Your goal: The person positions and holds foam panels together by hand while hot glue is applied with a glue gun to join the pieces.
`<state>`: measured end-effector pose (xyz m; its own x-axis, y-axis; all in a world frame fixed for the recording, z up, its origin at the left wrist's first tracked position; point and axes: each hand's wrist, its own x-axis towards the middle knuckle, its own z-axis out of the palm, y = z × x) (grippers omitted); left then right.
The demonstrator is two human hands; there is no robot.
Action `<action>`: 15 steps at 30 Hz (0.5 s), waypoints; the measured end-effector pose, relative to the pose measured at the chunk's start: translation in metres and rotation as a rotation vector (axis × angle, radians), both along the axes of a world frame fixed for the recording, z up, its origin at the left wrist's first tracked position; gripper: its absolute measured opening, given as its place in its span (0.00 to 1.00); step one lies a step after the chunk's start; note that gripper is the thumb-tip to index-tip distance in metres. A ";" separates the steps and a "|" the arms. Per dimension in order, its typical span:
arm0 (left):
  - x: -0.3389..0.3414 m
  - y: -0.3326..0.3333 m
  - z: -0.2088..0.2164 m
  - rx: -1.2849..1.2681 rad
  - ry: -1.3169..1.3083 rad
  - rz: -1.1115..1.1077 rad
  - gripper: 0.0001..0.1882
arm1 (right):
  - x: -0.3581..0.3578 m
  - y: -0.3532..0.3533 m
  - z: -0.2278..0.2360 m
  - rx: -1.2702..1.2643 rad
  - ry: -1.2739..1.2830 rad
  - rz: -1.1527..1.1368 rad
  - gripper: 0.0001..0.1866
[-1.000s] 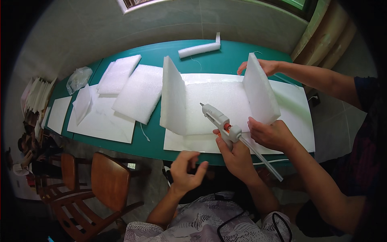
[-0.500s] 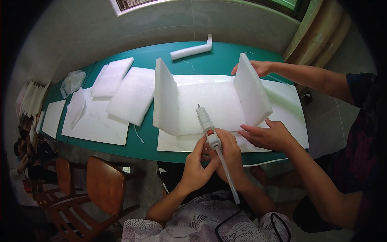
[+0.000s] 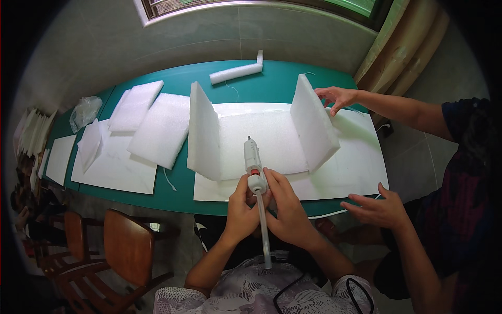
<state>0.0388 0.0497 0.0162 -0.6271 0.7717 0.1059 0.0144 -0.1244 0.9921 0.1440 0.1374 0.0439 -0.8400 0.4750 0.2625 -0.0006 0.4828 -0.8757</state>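
Both my hands hold a white glue gun point(image 3: 252, 157) in front of my body, its nozzle pointing away from me. A clear glue stick point(image 3: 264, 230) sticks out of its back end toward me. My left hand point(image 3: 242, 212) is closed round the handle from the left. My right hand point(image 3: 285, 212) wraps it from the right; most of the handle is hidden by my fingers. Beyond the nozzle lies a white foam sheet point(image 3: 277, 131) with a left foam panel point(image 3: 204, 133) and a right foam panel point(image 3: 312, 123) standing upright at its ends.
A co-worker's far hand point(image 3: 337, 98) is beside the right panel, their near hand point(image 3: 379, 209) over the table's front edge. Foam sheets point(image 3: 162, 123) and a plastic bag point(image 3: 86, 112) lie left on the green table point(image 3: 178, 73). An L-shaped foam strip point(image 3: 236, 73) lies behind; wooden chairs point(image 3: 128, 246) stand lower left.
The co-worker's near hand has drawn back from the right panel toward the lower right, and their far hand has come off it. My glue gun has turned to point straighter ahead.
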 end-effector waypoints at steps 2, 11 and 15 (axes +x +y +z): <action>-0.003 -0.004 -0.005 -0.018 -0.002 -0.027 0.17 | 0.004 0.001 0.007 0.056 -0.018 0.017 0.39; -0.012 0.000 -0.002 -0.012 -0.171 -0.031 0.28 | 0.044 0.053 0.055 0.096 0.068 -0.091 0.19; -0.009 0.015 -0.012 0.010 -0.172 -0.060 0.26 | 0.031 0.102 0.076 0.535 0.172 -0.491 0.21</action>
